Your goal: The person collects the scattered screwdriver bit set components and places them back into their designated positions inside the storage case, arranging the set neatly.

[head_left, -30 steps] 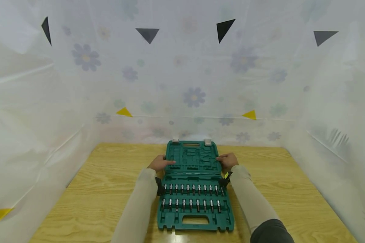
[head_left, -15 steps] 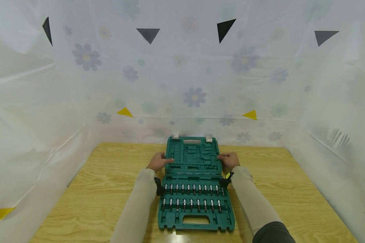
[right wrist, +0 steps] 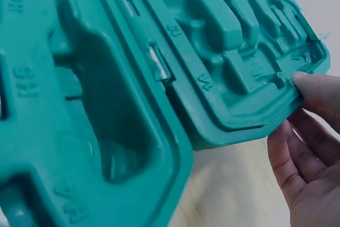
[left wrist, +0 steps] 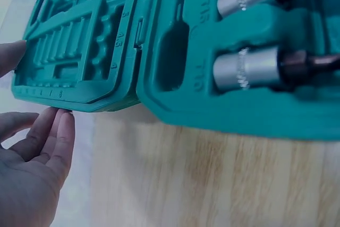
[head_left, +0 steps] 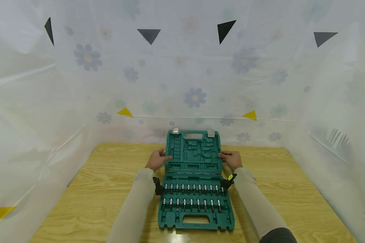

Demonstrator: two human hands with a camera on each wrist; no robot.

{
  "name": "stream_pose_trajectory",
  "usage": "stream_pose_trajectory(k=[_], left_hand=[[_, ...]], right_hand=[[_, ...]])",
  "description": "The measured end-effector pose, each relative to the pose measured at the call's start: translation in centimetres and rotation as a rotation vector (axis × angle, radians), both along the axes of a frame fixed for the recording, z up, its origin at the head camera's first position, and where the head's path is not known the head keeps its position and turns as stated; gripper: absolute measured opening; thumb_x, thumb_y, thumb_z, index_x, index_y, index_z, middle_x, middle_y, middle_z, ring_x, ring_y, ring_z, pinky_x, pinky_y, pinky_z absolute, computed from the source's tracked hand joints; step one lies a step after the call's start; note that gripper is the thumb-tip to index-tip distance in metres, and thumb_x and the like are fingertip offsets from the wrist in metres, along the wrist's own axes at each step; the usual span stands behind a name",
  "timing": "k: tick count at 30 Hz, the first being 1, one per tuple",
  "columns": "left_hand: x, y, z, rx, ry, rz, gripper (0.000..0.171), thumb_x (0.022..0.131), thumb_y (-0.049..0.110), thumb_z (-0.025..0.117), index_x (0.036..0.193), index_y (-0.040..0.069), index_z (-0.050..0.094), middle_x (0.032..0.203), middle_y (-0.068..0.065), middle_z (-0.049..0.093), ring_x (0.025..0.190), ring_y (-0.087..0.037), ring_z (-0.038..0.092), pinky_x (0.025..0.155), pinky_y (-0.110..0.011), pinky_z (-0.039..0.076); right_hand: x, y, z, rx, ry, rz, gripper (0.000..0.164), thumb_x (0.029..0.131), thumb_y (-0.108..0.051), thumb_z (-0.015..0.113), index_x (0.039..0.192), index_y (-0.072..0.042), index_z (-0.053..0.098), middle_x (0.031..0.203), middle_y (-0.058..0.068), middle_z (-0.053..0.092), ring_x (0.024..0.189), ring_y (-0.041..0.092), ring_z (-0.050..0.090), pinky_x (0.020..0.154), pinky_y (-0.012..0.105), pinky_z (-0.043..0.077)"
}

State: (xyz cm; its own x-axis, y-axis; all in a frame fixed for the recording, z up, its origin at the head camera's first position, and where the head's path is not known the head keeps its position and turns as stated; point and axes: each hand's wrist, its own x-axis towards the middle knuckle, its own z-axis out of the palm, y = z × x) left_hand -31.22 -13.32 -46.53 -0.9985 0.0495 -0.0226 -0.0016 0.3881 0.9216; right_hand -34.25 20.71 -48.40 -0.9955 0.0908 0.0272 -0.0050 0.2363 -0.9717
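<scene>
A green plastic tool case [head_left: 196, 218] lies unfolded on the table, its lid [head_left: 193, 150] tilted up at the far side. Two rows of silver bit sockets [head_left: 191, 204] sit in the near half; the lid's moulded slots hold nothing. My left hand [head_left: 156, 160] holds the lid's left edge, thumb on the inner face and fingertips against the outside, as the left wrist view shows. On the opposite edge, my right hand [head_left: 232, 160] pinches the lid between thumb and curled fingers [right wrist: 284, 163]. Two metal latches [head_left: 211, 133] stand at the lid's top edge.
The wood-grain table [head_left: 109, 189] extends to both sides of the case. Translucent sheeting printed with flowers [head_left: 194, 98] closes off the back and sides. A black strap-mounted device [head_left: 158, 186] on the left wrist hangs close to the case's edge.
The lid has swung upward about its hinge, its top edge rising from nearly flat to a steeper tilt. Both hands have risen a little with it. The near half has stayed put.
</scene>
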Motion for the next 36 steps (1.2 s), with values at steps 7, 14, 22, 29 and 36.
stream_pose_trajectory(k=[7,14,22,29,36], left_hand=[[-0.1,-0.1,0.4,-0.015,0.027,0.016,0.064,0.093,0.02,0.064,0.145,-0.007,0.036,0.134,-0.027,0.051,0.121,-0.04,0.05,0.095,-0.052,0.045],[-0.2,0.2,0.6,-0.071,0.083,0.048,0.053,0.093,0.02,0.065,0.138,-0.003,0.049,0.124,-0.024,0.057,0.112,-0.036,0.055,0.09,-0.051,0.048],[-0.2,0.3,0.9,-0.063,0.152,0.097,0.046,0.092,0.016,0.066,0.133,-0.003,0.055,0.117,-0.021,0.062,0.105,-0.033,0.059,0.088,-0.049,0.049],[-0.1,0.4,1.4,-0.037,0.198,0.098,0.049,0.092,0.015,0.066,0.136,-0.003,0.051,0.122,-0.022,0.06,0.111,-0.035,0.057,0.091,-0.048,0.049],[0.0,0.2,1.5,0.036,0.22,0.084,0.046,0.092,0.012,0.066,0.135,-0.001,0.054,0.131,-0.02,0.056,0.114,-0.035,0.057,0.09,-0.047,0.051]], right_hand=[[0.1,0.4,0.1,-0.017,0.036,0.013,0.039,0.093,-0.01,0.065,0.127,0.008,0.058,0.132,0.029,0.053,0.115,0.041,0.054,0.096,0.049,0.047],[0.3,0.5,0.1,-0.016,0.074,0.02,0.04,0.092,-0.011,0.065,0.127,0.008,0.058,0.13,0.029,0.054,0.114,0.041,0.054,0.097,0.052,0.044],[0.9,0.3,0.5,-0.041,0.111,0.005,0.037,0.092,-0.009,0.065,0.125,0.007,0.061,0.126,0.03,0.057,0.107,0.039,0.057,0.097,0.052,0.045],[1.4,0.3,0.9,-0.073,0.122,-0.006,0.038,0.092,-0.012,0.067,0.124,0.007,0.061,0.127,0.029,0.056,0.112,0.039,0.055,0.1,0.051,0.043],[1.5,0.2,1.1,-0.063,0.148,-0.037,0.037,0.09,-0.013,0.069,0.121,0.006,0.064,0.123,0.027,0.06,0.11,0.035,0.058,0.099,0.048,0.044]])
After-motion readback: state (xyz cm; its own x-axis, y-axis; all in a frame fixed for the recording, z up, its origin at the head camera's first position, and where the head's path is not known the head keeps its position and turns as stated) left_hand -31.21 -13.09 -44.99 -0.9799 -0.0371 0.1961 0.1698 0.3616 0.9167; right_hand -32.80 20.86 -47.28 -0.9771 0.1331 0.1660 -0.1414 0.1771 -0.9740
